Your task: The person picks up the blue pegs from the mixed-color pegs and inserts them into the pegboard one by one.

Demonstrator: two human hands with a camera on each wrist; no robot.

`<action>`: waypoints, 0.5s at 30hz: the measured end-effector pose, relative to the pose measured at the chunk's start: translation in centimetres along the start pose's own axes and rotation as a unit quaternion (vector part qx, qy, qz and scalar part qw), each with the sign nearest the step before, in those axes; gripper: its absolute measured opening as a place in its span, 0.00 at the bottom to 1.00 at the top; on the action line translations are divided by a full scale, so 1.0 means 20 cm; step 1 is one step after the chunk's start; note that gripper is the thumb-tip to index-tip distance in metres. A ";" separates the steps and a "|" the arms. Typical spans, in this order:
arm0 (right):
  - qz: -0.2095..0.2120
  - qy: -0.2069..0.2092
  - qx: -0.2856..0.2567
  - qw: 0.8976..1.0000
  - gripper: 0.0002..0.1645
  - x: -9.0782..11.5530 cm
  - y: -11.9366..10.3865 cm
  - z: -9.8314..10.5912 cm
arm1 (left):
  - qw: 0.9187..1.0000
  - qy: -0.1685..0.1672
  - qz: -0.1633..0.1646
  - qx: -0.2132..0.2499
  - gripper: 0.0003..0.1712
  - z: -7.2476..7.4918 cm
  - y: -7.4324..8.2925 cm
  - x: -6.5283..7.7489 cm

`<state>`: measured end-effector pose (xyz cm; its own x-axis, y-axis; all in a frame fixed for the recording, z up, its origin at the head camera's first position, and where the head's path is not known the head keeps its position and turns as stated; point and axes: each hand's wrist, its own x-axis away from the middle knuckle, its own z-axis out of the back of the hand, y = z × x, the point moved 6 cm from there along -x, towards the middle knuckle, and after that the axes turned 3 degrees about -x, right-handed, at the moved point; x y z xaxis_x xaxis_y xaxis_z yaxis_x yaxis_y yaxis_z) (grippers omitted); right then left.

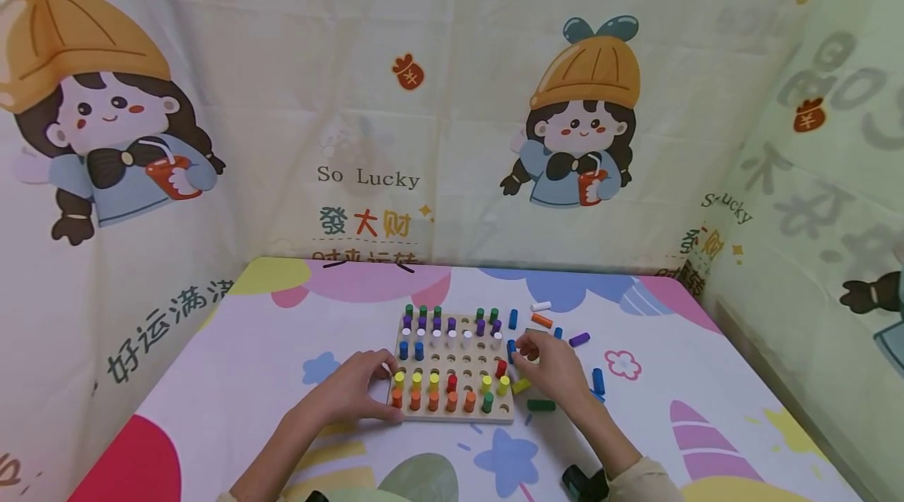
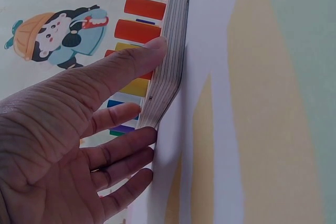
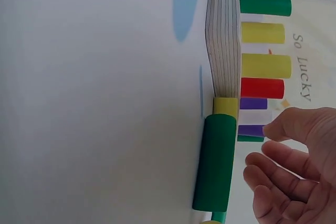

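A wooden pegboard (image 1: 452,416) lies on the table, its rows holding coloured pegs. My left hand (image 1: 356,388) is at its near left corner; the straight thumb (image 2: 155,51) touches the near edge and the other fingers extend along the left side. My right hand (image 1: 547,365) hovers just beyond the board's right edge, fingers loosely bent, with no peg visible between thumb and fingers in the right wrist view. Close to its fingertips is a blue peg (image 1: 512,351). A red peg (image 1: 452,383) stands among the yellow ones, and a green peg (image 1: 488,402) ends the orange row.
Loose pegs lie right of the board: a green one (image 3: 215,161), a yellow one (image 1: 521,386), a purple one (image 1: 579,340), an orange one (image 1: 542,321), a white one (image 1: 541,306) and several blue ones. A printed cloth (image 1: 466,133) hangs behind the table.
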<state>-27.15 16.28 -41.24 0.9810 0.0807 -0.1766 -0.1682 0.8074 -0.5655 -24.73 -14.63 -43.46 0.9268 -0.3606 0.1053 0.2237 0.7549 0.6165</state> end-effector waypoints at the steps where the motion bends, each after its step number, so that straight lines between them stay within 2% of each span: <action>1: -0.001 -0.004 0.002 1.000 0.09 0.00 0.00 0.00 | 1.000 0.000 0.000 -0.001 0.32 0.00 0.00 0.00; 15: -0.026 -0.034 0.010 0.999 0.13 -0.03 0.03 -0.03 | 1.000 0.000 -0.003 -0.003 0.32 0.01 0.01 0.00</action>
<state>-27.82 16.41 -41.95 0.9927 0.0781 -0.0918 -0.1162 0.8233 -0.5556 -24.67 -14.64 -43.20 0.9256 -0.3649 0.1009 0.2311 0.7557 0.6128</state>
